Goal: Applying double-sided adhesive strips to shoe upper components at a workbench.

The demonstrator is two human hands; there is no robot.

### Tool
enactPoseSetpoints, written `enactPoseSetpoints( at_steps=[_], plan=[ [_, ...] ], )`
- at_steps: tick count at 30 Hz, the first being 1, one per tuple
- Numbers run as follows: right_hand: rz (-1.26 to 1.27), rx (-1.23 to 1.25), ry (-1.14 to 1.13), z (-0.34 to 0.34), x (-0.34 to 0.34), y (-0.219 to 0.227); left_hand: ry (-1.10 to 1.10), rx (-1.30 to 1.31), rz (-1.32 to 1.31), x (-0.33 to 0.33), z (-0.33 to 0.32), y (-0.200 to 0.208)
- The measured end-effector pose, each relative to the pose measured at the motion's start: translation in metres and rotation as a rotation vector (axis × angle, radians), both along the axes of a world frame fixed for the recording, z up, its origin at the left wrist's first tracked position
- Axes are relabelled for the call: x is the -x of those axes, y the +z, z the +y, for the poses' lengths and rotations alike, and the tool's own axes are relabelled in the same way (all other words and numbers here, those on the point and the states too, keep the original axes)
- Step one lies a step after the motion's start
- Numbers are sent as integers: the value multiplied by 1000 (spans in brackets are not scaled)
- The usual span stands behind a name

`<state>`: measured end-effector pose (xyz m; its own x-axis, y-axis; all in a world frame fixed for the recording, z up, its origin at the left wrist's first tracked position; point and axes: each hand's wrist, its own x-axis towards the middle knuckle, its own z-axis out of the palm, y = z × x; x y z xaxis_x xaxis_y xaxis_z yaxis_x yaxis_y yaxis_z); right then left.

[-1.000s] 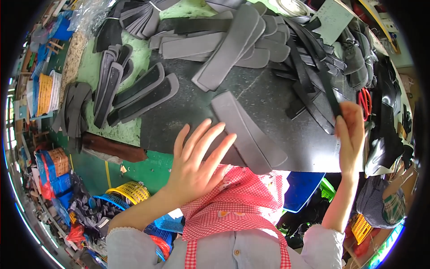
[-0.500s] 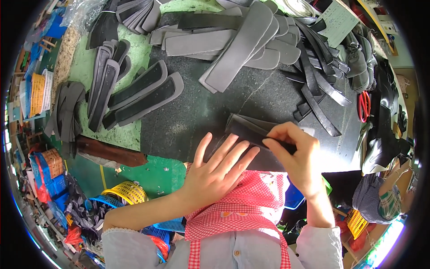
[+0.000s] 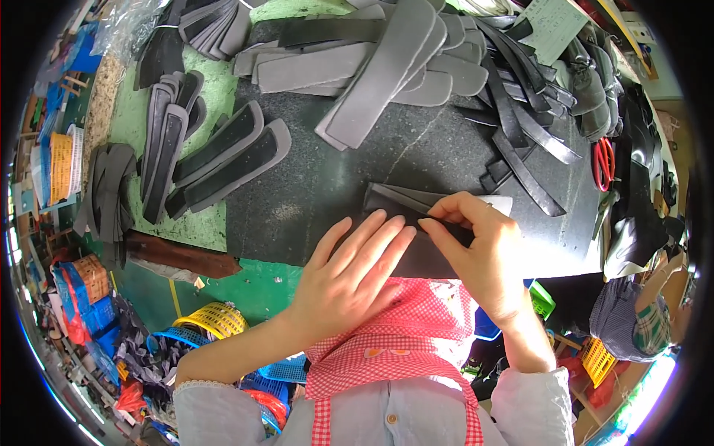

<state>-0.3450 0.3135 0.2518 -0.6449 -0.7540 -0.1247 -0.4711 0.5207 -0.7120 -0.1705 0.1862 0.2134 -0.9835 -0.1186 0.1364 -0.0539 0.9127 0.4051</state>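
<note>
At the near edge of the dark work board, a black strip (image 3: 394, 207) lies over a grey piece (image 3: 500, 201). My left hand (image 3: 338, 279) rests flat with its fingers stretched out, and their tips touch the strip's near side. Thumb and forefinger of my right hand (image 3: 483, 249) are pinched together at the strip's upper face, toward its right end. That hand covers part of the strip. Farther off on the board lies a pile of grey flat pieces (image 3: 383, 74). Long black strips (image 3: 513, 149) are heaped to its right.
Pieces with black laid on grey (image 3: 238, 167) are at the left on the green tabletop (image 3: 212, 100). Red-handled scissors (image 3: 603, 163) lie at the right edge. A brown bar (image 3: 182, 254) runs along the front left edge, above a yellow basket (image 3: 216, 318). Another person (image 3: 628, 320) is at far right.
The view has shifted slightly, so the pile appears farther left. My left fingers have drawn closer together and slid a little up onto the strip. My right hand keeps its pinch.
</note>
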Motion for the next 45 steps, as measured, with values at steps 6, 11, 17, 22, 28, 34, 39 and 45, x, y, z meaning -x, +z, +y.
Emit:
enactPoseSetpoints(
  at_steps=[6,11,17,22,28,34,39,45],
  plan=[
    [-207,-156,-142,52,22,24,39,81,29,-3,2,-5],
    [-453,-65,-266,69,33,9,58,130,12,1,4,-1],
    [89,-336,-74,66,44,13,42,67,72,24,-7,17],
    [246,68,-193,57,58,-8,-38,74,133,65,-11,9],
    [98,62,-154,41,70,-13,75,-61,62,70,-4,18],
    [-352,100,-226,39,71,-9,2,-18,169,65,-10,20],
    [-356,136,-220,35,66,-12,-72,-278,230,23,-49,44],
    [-8,82,-177,38,59,-3,766,-426,94,-63,-163,57]
  ],
)
